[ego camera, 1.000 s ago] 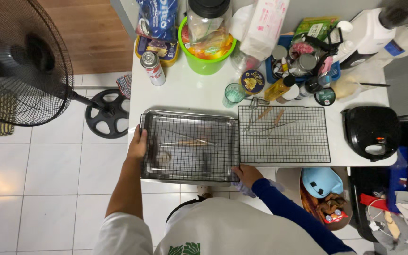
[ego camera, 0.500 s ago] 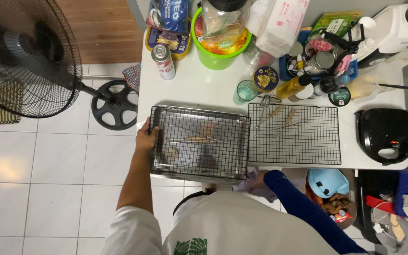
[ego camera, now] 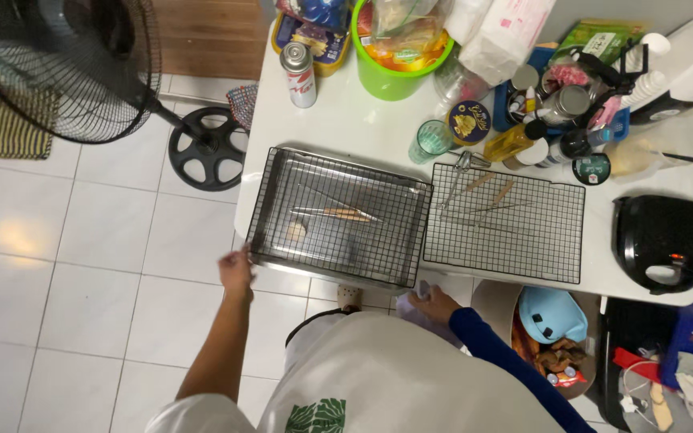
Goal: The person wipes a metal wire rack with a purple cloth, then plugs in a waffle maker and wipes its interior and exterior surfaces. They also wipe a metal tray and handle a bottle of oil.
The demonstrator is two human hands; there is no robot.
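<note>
- Since a moment ago the left hand (ego camera: pixel 237 271) has slid off the side of the rectangular metal baking tray with a wire rack on top (ego camera: pixel 338 216) and now sits just off its near-left corner, fingers loosely curled, gripping nothing.
- Right hand (ego camera: pixel 433 303) is at the tray's near edge with pale cloth (ego camera: pixel 415 309) bunched in its fingers.
- Tray's on the white worktop (ego camera: pixel 346 120), right beside a flat black wire cooling rack (ego camera: pixel 505 223).
- Wooden-handled tongs (ego camera: pixel 338 213) lie on the tray.
</note>
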